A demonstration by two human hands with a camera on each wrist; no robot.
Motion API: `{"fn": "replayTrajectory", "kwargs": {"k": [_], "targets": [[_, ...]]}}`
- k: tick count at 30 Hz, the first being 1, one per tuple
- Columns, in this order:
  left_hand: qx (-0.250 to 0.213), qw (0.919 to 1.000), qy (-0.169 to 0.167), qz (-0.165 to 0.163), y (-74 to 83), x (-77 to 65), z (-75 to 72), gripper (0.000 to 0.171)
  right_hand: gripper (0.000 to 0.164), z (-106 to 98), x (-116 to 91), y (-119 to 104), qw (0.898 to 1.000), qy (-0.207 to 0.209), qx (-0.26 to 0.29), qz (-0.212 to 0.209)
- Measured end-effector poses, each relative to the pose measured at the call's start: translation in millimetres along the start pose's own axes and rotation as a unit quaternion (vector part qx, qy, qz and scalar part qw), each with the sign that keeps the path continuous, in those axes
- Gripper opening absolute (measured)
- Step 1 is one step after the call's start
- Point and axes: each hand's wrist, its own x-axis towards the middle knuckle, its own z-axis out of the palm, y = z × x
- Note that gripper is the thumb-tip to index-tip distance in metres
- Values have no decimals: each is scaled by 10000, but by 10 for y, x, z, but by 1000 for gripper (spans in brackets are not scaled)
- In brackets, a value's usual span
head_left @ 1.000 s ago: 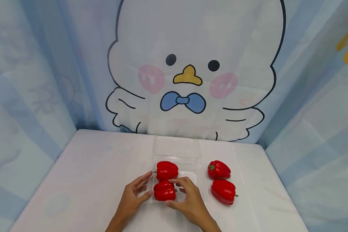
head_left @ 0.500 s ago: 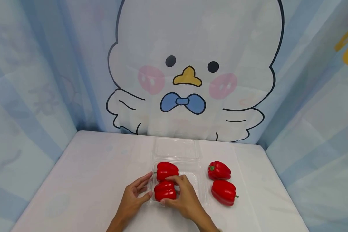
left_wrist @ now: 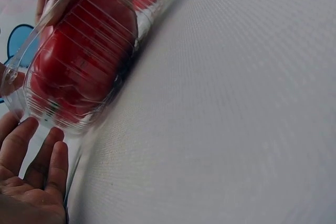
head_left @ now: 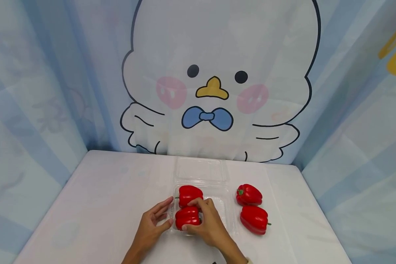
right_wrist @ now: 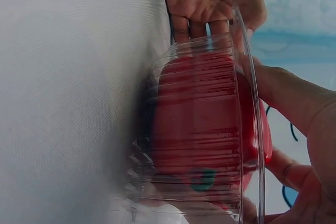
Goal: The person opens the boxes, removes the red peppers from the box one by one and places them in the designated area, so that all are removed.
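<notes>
A clear plastic clamshell container (head_left: 222, 205) lies opened flat on the table, two red bell peppers in the left part of its base. My right hand (head_left: 208, 223) pinches the nearer bell pepper (head_left: 186, 216) between thumb and fingers; its stem end is partly hidden by that hand. Behind it sits the farther bell pepper (head_left: 189, 195), stem to the left. Along the container's left side my left hand (head_left: 151, 223) rests with extended fingers at the wall. Through the ribbed wall a red pepper shows in the left wrist view, near the left hand's fingertips (left_wrist: 58, 135).
Two more red bell peppers, one farther (head_left: 249, 194) and one nearer (head_left: 255, 220), lie on the table right of the container. Its clear lid (head_left: 200, 169) spreads toward the back curtain (head_left: 217, 139). The white table (head_left: 112, 190) extends on both sides.
My right hand has shifted slightly left, its thumb and fingers farther over the nearer bell pepper. The left hand stays at the container's side.
</notes>
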Motion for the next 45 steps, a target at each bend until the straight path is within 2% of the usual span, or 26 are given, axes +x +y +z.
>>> {"fn": "replayTrajectory", "kwargs": {"k": [5, 20, 34, 45], "targets": [[-47, 10000, -29, 55, 5, -7, -8, 64, 61, -1, 0, 11, 10000, -46, 62, 23], [-102, 9999, 9, -53, 19, -16, 16, 64, 62, -29, -15, 33, 9989, 242, 319, 239], [-89, 9999, 75, -104, 26, -13, 24, 63, 66, -158, -90, -62, 9984, 404, 297, 277], [-69, 9998, 111, -175, 39, -14, 29, 63, 67, -334, -120, -124, 9971, 608, 329, 324]]}}
